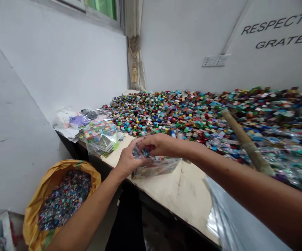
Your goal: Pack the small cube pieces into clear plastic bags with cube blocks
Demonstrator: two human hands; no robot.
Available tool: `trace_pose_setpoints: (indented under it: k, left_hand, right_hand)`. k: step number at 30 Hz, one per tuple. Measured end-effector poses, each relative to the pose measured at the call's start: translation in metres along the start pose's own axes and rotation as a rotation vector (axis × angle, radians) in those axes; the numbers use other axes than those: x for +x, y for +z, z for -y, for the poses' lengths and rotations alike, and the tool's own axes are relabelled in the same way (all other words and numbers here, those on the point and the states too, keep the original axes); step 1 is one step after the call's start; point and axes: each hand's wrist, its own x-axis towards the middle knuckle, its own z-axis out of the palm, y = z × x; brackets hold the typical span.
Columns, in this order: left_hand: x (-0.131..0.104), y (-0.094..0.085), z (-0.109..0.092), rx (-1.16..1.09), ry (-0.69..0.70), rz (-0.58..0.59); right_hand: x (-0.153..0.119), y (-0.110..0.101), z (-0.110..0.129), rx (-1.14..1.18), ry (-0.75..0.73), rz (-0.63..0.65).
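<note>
At the table's near edge, my left hand (130,158) is closed round one end of a clear plastic bag (156,168). Through the film shows a flat block of coloured squares, partly hidden by my hands. My right hand (157,143) reaches over from the right, its curled fingers touching the bag end beside my left thumb. Small bluish shiny pieces (145,152) show between the two hands. Whatever the right fingertips pinch is blurred and partly covered.
A big heap of small coloured cubes (172,111) covers the table's back. A cardboard tube (247,143) lies across its right side, above plastic sheets (234,216). Bagged coloured sheets (101,134) lie at left. A yellow sack (30,212) of tiny pieces stands below.
</note>
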Motion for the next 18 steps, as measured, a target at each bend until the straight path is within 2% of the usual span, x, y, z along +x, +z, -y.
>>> trace_pose_setpoints:
  k: [5,9,11,14,16,18]
  left_hand:
    - [0.002,0.001,-0.002,-0.015,-0.011,0.003]
    - [0.004,0.002,-0.001,-0.046,-0.026,-0.014]
    - [0.005,0.003,-0.002,-0.045,-0.042,-0.012]
    - [0.007,0.003,-0.004,-0.019,-0.049,-0.008]
    - [0.006,0.004,-0.007,-0.003,-0.069,0.001]
    - [0.001,0.006,-0.013,0.012,-0.091,0.013]
  right_hand:
    - [-0.006,-0.013,0.009,0.044,0.058,0.026]
    - [-0.026,-0.031,0.016,0.11,0.024,-0.044]
    - [-0.036,-0.035,0.018,0.045,0.025,-0.043]
    - [-0.044,-0.032,0.016,-0.2,0.14,-0.043]
    - [-0.048,-0.029,0.017,-0.289,0.213,-0.115]
    - [-0.057,-0.03,0.022,-0.264,0.222,-0.203]
